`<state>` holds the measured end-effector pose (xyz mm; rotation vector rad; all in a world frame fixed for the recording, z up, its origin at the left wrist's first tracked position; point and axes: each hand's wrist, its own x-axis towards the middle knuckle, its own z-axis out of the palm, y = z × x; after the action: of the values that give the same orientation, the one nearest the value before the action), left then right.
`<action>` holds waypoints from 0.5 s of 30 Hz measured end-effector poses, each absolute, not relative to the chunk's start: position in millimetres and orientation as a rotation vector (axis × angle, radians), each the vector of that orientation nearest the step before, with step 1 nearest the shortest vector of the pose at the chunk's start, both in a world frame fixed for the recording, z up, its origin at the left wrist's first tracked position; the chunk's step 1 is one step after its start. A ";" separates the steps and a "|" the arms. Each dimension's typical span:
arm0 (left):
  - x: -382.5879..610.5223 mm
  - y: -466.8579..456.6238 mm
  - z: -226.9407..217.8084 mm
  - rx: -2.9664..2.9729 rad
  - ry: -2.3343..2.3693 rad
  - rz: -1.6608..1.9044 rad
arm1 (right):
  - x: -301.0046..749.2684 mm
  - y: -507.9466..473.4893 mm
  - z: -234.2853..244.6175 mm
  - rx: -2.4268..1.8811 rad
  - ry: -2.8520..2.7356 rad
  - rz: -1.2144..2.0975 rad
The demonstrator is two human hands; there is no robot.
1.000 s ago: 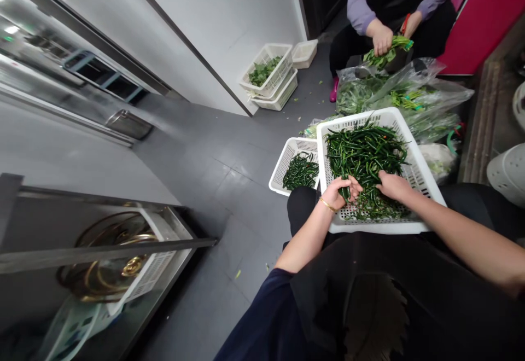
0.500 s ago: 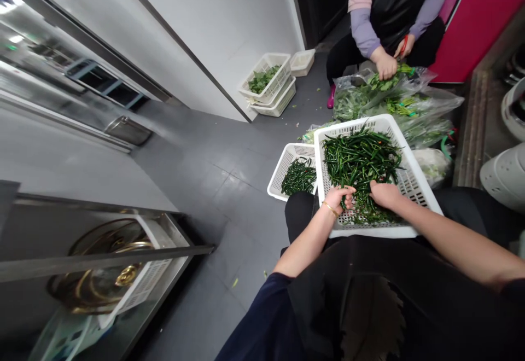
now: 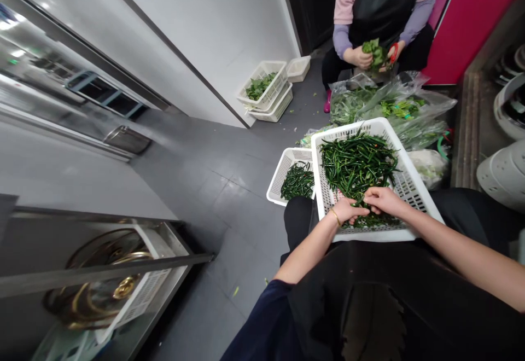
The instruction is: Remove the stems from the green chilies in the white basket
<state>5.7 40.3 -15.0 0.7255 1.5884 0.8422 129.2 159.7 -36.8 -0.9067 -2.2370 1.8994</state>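
Observation:
A large white slotted basket (image 3: pixel 422 208) rests across my lap, heaped with thin dark green chili peppers (image 3: pixel 356 158). Over its near side, my left hand (image 3: pixel 346 211) is closed around a green chili. My right hand (image 3: pixel 383 200) meets it from the right, thumb and fingertips pinched at the end of that same chili. Below both hands lie small green bits, probably stems, along the near wall of the basket. To the left on the floor, a smaller white basket (image 3: pixel 275 186) holds more green chilies (image 3: pixel 297 181), partly hidden by the large one.
Across from me a co-worker (image 3: pixel 385 16) holds leafy greens (image 3: pixel 374 53) and red-handled scissors (image 3: pixel 394 53). Plastic bags of greens (image 3: pixel 389 104) lie between us. Stacked white baskets (image 3: pixel 273 110) stand by the wall. A metal rack (image 3: pixel 180 265) with pot lids is at lower left.
My hands have come together, the right moving left to meet the left at a chili. The co-worker has lifted a bunch of greens from the bags.

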 end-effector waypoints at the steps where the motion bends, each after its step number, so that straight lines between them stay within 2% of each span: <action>1: 5.7 38.5 -15.1 0.798 1.653 0.812 | 131.1 160.4 -37.0 -0.919 -2.275 1.917; 4: 6.2 35.9 -11.7 1.106 1.787 0.759 | 136.1 160.0 -31.7 -0.888 -2.304 1.930; 6: 6.7 35.8 -4.8 1.247 1.802 0.782 | 138.2 154.6 -23.1 -0.828 -2.123 2.050; 9: 6.4 35.3 8.4 1.250 1.709 0.907 | 139.9 142.6 -8.2 -0.741 -1.696 2.293; 11: 5.1 33.7 14.1 1.193 1.548 0.979 | 142.0 141.5 -2.2 -0.693 -1.588 2.330; 13: 2.3 31.0 14.8 1.072 1.373 1.053 | 146.4 153.7 -2.4 -0.726 -1.715 2.236; 15: -3.0 27.3 11.7 0.894 1.227 1.180 | 152.2 178.8 -8.4 -0.847 -2.147 1.939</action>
<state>-3.0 27.3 11.7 0.8938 1.2269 1.1804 152.2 178.8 -8.4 -0.8467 -2.1474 1.9387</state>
